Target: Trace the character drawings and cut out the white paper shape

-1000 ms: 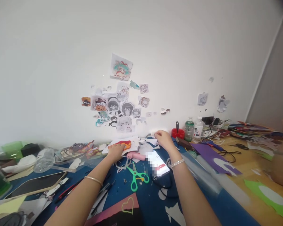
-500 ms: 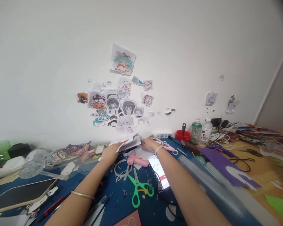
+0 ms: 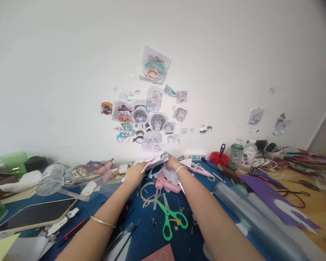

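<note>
My left hand (image 3: 134,174) is closed on the near left edge of some folded white paper (image 3: 158,159), which has a red-orange patch on one edge. At the paper's right end is my right hand (image 3: 172,164), fingers curled against it; the fingertips are partly hidden. Just below the paper lies a pink glue gun (image 3: 164,182), with a clear glue stick pointing toward me. Closer to me rest green-handled scissors (image 3: 170,217) with their blades nearly together. A coil of pale cord (image 3: 149,192) sits left of the glue gun.
Cut-out drawings (image 3: 156,121) cover part of the wall ahead. To the right stand a red bowl (image 3: 218,158), two bottles (image 3: 247,156) and a clear plastic roll (image 3: 250,214). A dark tablet-like panel (image 3: 38,214), pens and a clear plastic cup (image 3: 50,179) lie left.
My view has swung left, so everything appears shifted to the right. The right hand is now closer against the paper's end. My right arm now covers most of the lit phone.
</note>
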Tool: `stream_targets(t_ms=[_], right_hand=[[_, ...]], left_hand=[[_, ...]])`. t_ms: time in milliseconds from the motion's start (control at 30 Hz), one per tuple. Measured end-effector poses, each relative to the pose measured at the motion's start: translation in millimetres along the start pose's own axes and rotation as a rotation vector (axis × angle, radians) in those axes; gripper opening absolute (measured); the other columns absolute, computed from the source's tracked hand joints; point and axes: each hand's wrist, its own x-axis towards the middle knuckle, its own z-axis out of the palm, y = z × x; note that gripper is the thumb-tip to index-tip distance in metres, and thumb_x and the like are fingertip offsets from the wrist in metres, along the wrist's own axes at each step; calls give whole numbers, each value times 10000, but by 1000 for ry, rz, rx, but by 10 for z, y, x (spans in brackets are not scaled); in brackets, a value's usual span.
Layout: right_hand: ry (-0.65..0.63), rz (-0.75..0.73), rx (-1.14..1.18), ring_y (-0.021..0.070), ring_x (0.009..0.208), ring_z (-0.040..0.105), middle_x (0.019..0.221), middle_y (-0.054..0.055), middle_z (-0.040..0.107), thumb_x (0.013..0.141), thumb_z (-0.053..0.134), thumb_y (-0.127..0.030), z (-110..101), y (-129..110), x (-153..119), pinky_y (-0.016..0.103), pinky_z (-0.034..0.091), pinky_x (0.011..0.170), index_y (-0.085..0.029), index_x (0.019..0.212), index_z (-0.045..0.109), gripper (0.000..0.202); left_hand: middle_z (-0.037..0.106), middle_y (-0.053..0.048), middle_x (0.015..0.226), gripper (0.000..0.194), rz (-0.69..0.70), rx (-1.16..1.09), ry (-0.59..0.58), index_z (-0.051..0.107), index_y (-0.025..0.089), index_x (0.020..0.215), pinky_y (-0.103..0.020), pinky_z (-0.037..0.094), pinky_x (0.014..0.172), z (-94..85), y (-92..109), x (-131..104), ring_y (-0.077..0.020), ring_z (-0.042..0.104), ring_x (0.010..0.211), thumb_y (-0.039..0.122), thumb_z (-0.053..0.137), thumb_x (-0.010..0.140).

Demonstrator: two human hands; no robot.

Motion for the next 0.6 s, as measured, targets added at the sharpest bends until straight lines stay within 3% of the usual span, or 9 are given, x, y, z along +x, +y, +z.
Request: stream_targets(t_ms=[167,300,400,600], right_hand=[[103,170,93,246,1004,583,1081,147,624,823,539,-227,-282,-48,41,311,447,808,-117,1038,617,254],[217,293,167,260,986,600,1078,187,622,795,500,-173,-574,11,-25,286,455,753,-77,1047,605,289],[325,348,227,241,993,596,1108,174,608,813,418,-152,-760,84,-118,285,455,752,-98,1106,564,332],[471,364,373,237,889,615,998,150,642,794,410,-179,-934,209,-280,290,456,714,-112,992,587,274]], left_hand=[[652,-102,997,340,-23,-27,25,492,215,1154,-320,449,744,36,-16,-12,-230,619,919,220,293,879],[632,-121,1050,360,-38,-42,40,476,199,1183,-338,449,758,43,24,-59,-244,606,946,254,271,892],[625,-131,1058,376,-45,-46,33,473,189,1196,-353,451,754,36,69,-93,-254,604,944,257,260,894],[624,-145,1058,394,-52,-38,-6,471,157,1209,-351,443,789,15,160,-136,-247,587,993,163,321,845]])
